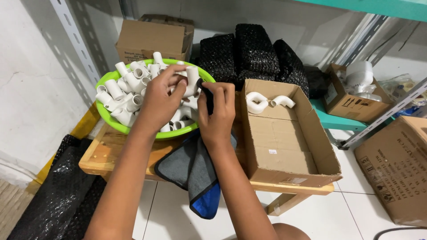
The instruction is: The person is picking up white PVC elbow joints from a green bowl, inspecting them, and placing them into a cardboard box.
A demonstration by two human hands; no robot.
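Head view: a white pipe fitting (192,79) sits above the green basin (108,116), pinched by the left hand (161,98), whose fingers curl around its lower end. The right hand (217,111) is closed on a grey cloth (195,166) with a blue underside; the upper fold of the cloth is pressed against the side of the fitting, and the rest hangs down over the bench edge. The basin is heaped with more white fittings (122,91), elbows and tees lying at all angles. It rests on the wooden bench (100,153). Just to the right on the same bench stands an open cardboard box (284,142) with two white elbows (267,102) at its far end. Behind these are black mesh-wrapped bundles (251,53) and a closed cardboard box (151,38). Another black bundle (58,195) lies on the floor at the left.
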